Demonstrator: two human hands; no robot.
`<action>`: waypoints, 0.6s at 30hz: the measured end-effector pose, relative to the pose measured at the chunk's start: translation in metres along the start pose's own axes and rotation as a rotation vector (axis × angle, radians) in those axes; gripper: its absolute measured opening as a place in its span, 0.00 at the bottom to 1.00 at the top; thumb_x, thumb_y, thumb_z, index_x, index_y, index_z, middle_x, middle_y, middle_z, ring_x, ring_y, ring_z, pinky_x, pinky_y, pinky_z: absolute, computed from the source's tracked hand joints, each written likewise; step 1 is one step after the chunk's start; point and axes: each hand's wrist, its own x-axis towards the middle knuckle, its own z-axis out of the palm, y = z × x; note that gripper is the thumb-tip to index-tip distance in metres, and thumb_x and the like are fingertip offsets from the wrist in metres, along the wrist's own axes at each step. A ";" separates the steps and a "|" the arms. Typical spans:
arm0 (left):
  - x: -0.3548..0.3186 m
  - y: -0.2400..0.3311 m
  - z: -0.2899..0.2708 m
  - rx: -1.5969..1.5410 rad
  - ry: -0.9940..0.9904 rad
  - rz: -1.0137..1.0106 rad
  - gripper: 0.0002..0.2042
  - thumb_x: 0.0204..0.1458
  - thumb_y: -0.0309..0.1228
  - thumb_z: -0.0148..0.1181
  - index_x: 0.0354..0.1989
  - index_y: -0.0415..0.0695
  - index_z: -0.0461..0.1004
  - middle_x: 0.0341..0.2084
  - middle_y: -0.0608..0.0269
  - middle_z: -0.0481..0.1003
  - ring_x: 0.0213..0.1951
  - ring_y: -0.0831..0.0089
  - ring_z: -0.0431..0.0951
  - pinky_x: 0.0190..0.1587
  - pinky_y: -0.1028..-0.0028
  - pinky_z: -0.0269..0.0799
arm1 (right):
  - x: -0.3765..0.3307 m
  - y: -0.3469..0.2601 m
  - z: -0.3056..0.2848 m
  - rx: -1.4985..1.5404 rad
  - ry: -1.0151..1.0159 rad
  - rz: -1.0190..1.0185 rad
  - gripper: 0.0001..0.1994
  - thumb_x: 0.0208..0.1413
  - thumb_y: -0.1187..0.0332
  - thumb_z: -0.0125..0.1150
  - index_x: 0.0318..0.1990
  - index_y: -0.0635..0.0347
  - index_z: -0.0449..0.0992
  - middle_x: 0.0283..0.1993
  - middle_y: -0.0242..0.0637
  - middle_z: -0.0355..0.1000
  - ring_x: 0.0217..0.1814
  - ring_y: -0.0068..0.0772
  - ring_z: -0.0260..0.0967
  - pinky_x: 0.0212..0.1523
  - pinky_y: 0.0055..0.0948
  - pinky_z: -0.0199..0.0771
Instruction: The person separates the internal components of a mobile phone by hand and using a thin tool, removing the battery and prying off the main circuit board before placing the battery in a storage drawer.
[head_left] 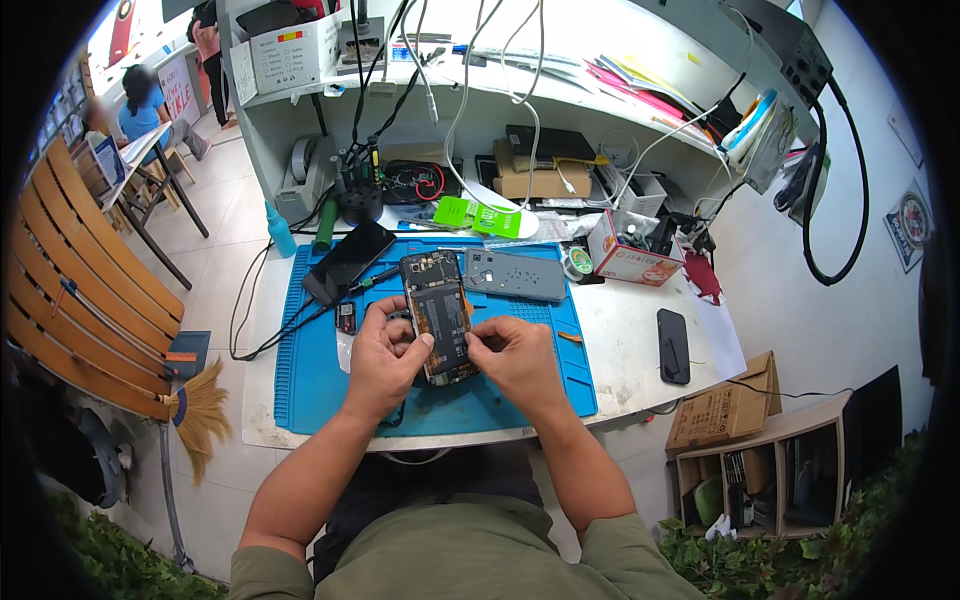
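My left hand grips an opened smartphone by its left edge, thumb across the lower left of its inside. The phone is tilted a little above a blue silicone repair mat, with its black battery and circuit board bare. At the lower right edge of the battery, my right hand is closed in a pinch; what its fingertips hold is too small to make out. A thin orange strip sticks out along the phone's right side. Behind the phone lie a grey phone back cover and a dark phone screen.
A cable-connected pen-shaped tool lies left of the phone. A solder spool, a red-and-white box and a black phone stand or lie to the right. White cables hang from the shelf; a blue bottle stands back left.
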 end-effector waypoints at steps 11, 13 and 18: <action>0.000 -0.001 -0.002 0.016 -0.020 0.004 0.25 0.62 0.17 0.62 0.65 0.33 0.59 0.45 0.48 0.82 0.43 0.73 0.86 0.46 0.76 0.82 | 0.001 0.002 0.002 -0.010 0.026 0.012 0.08 0.56 0.72 0.74 0.37 0.70 0.87 0.33 0.46 0.85 0.28 0.29 0.82 0.31 0.28 0.81; 0.000 0.000 -0.002 0.013 -0.020 0.001 0.25 0.62 0.17 0.62 0.65 0.33 0.59 0.45 0.48 0.82 0.43 0.73 0.86 0.46 0.75 0.82 | 0.000 0.005 0.002 0.026 0.030 0.024 0.08 0.56 0.72 0.74 0.37 0.69 0.87 0.33 0.45 0.85 0.29 0.29 0.82 0.32 0.28 0.81; 0.000 0.000 -0.001 0.007 -0.019 -0.010 0.25 0.62 0.17 0.62 0.65 0.33 0.59 0.45 0.48 0.82 0.43 0.73 0.86 0.46 0.75 0.82 | -0.001 0.008 -0.002 0.064 -0.003 -0.009 0.08 0.56 0.73 0.73 0.40 0.69 0.87 0.34 0.43 0.85 0.30 0.28 0.82 0.33 0.27 0.82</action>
